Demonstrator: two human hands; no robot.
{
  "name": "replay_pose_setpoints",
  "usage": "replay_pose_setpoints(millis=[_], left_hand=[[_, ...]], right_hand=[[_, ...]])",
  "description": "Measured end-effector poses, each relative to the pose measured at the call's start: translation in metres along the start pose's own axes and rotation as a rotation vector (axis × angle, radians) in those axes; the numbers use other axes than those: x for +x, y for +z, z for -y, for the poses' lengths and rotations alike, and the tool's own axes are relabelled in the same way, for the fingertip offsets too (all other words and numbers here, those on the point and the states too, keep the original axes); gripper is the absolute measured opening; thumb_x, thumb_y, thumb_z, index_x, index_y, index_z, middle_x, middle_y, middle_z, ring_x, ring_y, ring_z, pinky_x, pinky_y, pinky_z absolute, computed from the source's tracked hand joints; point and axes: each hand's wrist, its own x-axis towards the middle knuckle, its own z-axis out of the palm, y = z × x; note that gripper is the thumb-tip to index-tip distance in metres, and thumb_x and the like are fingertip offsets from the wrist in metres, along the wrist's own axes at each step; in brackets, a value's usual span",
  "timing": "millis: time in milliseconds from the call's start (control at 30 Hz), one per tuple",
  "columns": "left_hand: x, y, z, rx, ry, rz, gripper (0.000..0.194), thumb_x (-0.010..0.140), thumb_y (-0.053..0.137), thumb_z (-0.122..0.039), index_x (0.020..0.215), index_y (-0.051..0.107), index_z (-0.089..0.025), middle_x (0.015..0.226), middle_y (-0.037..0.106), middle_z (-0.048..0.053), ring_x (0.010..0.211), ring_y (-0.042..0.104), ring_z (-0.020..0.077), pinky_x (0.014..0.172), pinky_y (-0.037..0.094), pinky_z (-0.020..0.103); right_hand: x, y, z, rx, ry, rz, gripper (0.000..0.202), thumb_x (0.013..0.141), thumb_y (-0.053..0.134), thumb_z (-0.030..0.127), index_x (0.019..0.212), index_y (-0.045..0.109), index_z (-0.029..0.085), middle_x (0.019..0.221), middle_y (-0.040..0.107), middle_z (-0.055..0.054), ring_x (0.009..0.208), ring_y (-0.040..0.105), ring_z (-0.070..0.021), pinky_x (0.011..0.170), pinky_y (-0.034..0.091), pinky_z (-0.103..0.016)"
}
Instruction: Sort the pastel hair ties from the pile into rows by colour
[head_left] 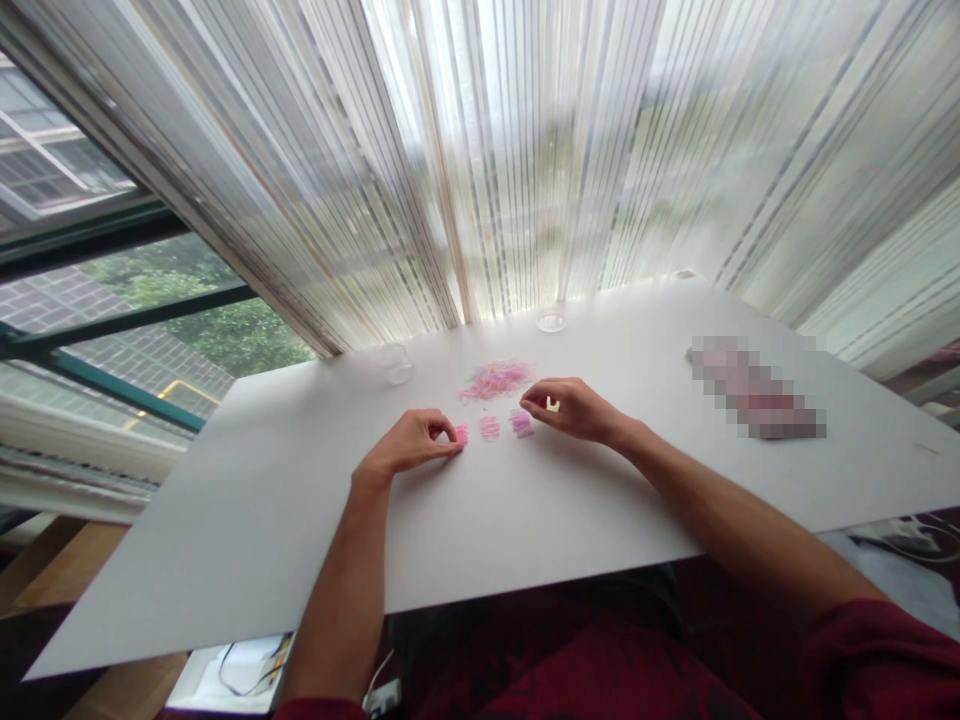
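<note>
Basically, it's all on the white bench [247,500], my bits near the mid. My R hand [574,408] is at the purple grp [521,424], my L hand [409,440] at the reddish-pink grp [463,434]; on both, thumb & index tips are drawn close, but I can't tell if either set of fingers grips a bit. The mixed pile [496,380] sits just behind the grps. Step in hand, I'd say: laying thin bits out by colour, approx. midway, w/ lots left in the pile. Next move prob. calls for a light pinch on 1 bit & a neat set-down. Containers: 2 clear ones toward the window side, L cup [400,378] & R dish [551,329]; contents n/a, can't make any out. Smallest: the pale pink grp [489,428], between the other 2.
</note>
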Motion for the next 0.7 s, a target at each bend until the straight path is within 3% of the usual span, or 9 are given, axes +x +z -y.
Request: replay_pose_setpoints(millis=[267,467,700], left_hand=[[-0.002,-0.005,0.002,0.059,0.006,-0.033,0.033,0.075,0.069,-0.049,0.075,0.072,-0.017,0.061,0.049,-0.002,0.057,0.040,0.0103,0.053,0.033,0.022],[0.013,-0.009,0.001,0.122,0.028,-0.248,0.032,0.086,0.056,-0.045,0.087,0.072,-0.016,0.077,0.067,0.004,0.065,0.054,0.0136,0.062,0.044,0.025],[0.063,-0.015,-0.014,0.272,0.082,-0.089,0.031,0.082,0.059,-0.038,0.104,0.069,-0.018,0.101,0.070,0.007,0.081,0.064,0.0173,0.077,0.052,0.028]], right_hand=[[0.001,-0.007,-0.016,0.005,0.047,-0.071,0.020,0.088,0.055,0.029,0.081,0.070,0.017,0.071,0.068,-0.002,0.061,0.058,-0.0114,0.062,0.048,-0.023],[0.002,-0.014,-0.048,-0.019,0.246,-0.223,0.021,0.085,0.056,0.031,0.082,0.070,0.017,0.070,0.069,-0.002,0.061,0.058,-0.0126,0.061,0.048,-0.024],[0.004,-0.007,-0.065,-0.008,0.358,-0.260,0.017,0.081,0.056,0.025,0.085,0.071,0.017,0.075,0.070,-0.002,0.064,0.060,-0.0132,0.066,0.050,-0.025]])
